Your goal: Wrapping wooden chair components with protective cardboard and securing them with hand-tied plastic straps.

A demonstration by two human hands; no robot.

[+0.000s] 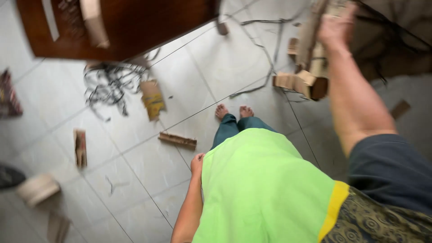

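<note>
Tiled floor [148, 166] littered with scraps; my right hand [335, 27] grips cardboard pieces [310, 67] raised (clear of clutter), left hand [197, 163] loosely curled, empty.

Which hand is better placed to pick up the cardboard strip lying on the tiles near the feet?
Probably the left hand: it hangs free at the side, nearer the cardboard strip. The right hand is raised and already grips a cardboard bundle.

Right hand [336, 24] blurred w/ cardboard bundle [308, 67], wooden furniture [121, 27] cut off at top, left-edge objs unclear
</note>
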